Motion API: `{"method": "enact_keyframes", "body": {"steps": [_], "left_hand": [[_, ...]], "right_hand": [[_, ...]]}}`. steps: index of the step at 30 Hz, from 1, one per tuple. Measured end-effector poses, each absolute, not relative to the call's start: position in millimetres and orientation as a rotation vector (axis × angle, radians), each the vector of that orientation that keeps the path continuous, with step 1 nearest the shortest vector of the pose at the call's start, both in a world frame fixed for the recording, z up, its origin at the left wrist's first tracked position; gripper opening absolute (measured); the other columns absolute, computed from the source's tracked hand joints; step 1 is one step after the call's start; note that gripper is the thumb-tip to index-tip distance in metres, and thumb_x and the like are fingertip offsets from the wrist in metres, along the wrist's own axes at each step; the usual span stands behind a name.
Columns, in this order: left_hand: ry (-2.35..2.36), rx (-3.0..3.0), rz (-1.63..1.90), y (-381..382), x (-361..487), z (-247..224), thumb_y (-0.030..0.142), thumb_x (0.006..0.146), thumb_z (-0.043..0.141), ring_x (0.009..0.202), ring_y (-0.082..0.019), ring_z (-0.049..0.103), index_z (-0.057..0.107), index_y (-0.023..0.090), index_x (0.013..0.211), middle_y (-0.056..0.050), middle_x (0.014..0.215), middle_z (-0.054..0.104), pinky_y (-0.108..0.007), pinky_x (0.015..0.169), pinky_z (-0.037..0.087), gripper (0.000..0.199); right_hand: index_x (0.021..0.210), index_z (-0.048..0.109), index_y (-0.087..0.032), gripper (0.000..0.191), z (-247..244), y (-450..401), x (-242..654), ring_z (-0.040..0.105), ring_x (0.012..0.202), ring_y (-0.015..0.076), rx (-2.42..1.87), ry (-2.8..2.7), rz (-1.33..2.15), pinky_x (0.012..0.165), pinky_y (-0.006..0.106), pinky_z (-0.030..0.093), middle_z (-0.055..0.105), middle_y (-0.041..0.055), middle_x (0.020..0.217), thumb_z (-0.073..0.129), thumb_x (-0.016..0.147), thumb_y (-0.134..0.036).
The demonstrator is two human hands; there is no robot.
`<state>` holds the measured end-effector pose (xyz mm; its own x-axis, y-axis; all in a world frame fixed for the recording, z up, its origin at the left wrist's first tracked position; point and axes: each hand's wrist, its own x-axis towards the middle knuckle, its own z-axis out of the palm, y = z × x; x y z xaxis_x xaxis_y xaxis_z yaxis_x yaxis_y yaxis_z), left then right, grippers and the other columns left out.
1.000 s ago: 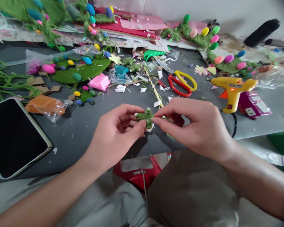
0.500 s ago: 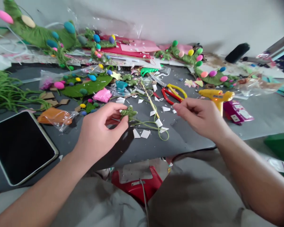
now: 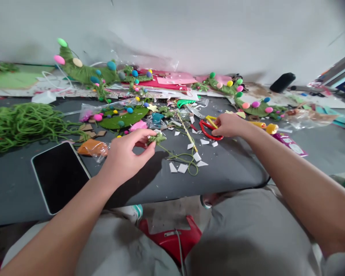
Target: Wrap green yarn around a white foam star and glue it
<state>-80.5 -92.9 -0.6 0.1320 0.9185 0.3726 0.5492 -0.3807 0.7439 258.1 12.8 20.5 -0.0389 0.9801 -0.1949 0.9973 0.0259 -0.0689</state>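
My left hand (image 3: 123,159) pinches a small piece wrapped in green yarn (image 3: 159,138) between thumb and fingers. From it a thin yarn tail (image 3: 175,156) runs right and loops on the dark table. My right hand (image 3: 231,125) is at the red and yellow handles of the scissors (image 3: 202,128), its fingers closed about them. The scissors lie with their blades pointing away to the left. White paper scraps (image 3: 182,168) and a striped, pencil-like stick (image 3: 186,134) lie between my hands.
A heap of green yarn (image 3: 25,126) and a black-screened tablet (image 3: 60,178) are at left. An orange packet (image 3: 92,147) lies beside the tablet. Past my right forearm are a yellow glue gun (image 3: 271,128) and a purple packet (image 3: 291,144). Green crescents with colored balls (image 3: 86,73) stand behind.
My right hand has moved forward from above the table onto the scissors' handles. My left hand still holds the yarn-wrapped piece. The view has tilted up and shifted left.
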Motion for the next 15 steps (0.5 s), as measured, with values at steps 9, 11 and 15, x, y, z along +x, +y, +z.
{"method": "enact_keyframes", "body": {"steps": [9,11,15], "left_hand": [[1.566,2.098,1.098,-84.0,-92.8,-4.4,0.031,0.091,0.068,0.093,-0.024,0.073,0.072,0.027,0.123,-0.006,0.107,0.078,-0.034,0.093,0.053,0.032],[1.592,2.099,1.095,-82.8,-94.7,-5.1,0.032,0.093,0.067,0.095,-0.024,0.073,0.071,0.026,0.125,-0.006,0.109,0.078,-0.034,0.093,0.053,0.033],[1.626,2.236,1.102,-81.9,-97.4,-4.8,0.028,0.092,0.067,0.097,-0.023,0.074,0.072,0.027,0.124,-0.005,0.109,0.079,-0.031,0.092,0.052,0.032]], "right_hand": [[0.071,0.05,-0.024,0.029,29.0,-19.7,293.9,0.041,0.049,0.0109,2.009,2.575,0.17,0.051,0.032,0.027,0.056,0.0019,0.059,0.068,0.083,-0.043],[0.073,0.05,-0.023,0.034,35.6,-33.6,291.0,0.042,0.049,0.011,1.969,2.682,0.207,0.051,0.031,0.027,0.06,0.0019,0.062,0.074,0.081,-0.046],[0.077,0.057,-0.024,0.034,43.9,-62.2,263.2,0.047,0.052,0.0152,1.795,2.72,0.143,0.053,0.031,0.027,0.058,-0.0003,0.058,0.074,0.079,-0.054]]}}
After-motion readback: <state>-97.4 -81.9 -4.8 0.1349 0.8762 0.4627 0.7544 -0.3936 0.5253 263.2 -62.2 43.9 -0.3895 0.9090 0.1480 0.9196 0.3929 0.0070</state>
